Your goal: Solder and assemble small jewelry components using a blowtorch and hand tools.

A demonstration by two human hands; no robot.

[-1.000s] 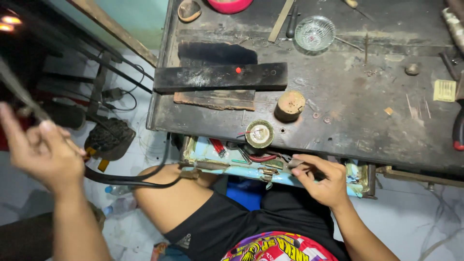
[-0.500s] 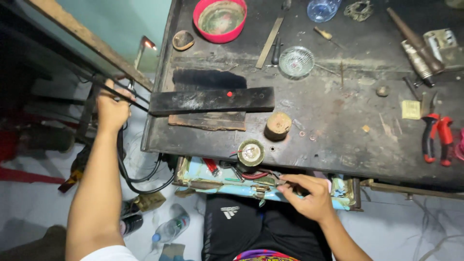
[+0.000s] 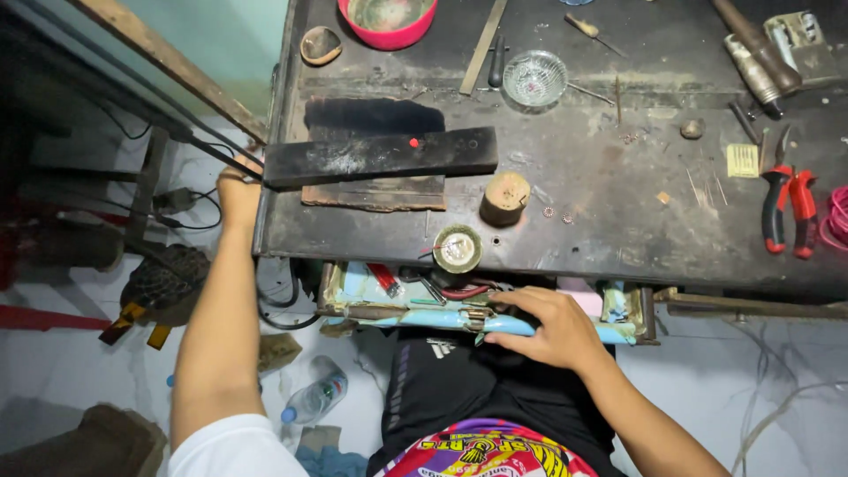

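My left hand reaches to the left edge of the dark workbench and grips a thin dark rod that runs diagonally there, next to a long black slab. My right hand rests palm down on the front rim of the open light-blue drawer below the bench, fingers curled over the edge. The drawer holds small tools and red wires. Whether the right hand holds anything is hidden.
On the bench stand a wooden stub, a small round cup with a wire brush, a glass dish, a pink bowl, red-handled pliers and a torch. Plastic bottles and cables lie on the floor.
My left hand swung from the far left, up to the bench's left edge, and now grips the rod. My right hand shifted from picking inside the drawer to resting on its front rim.
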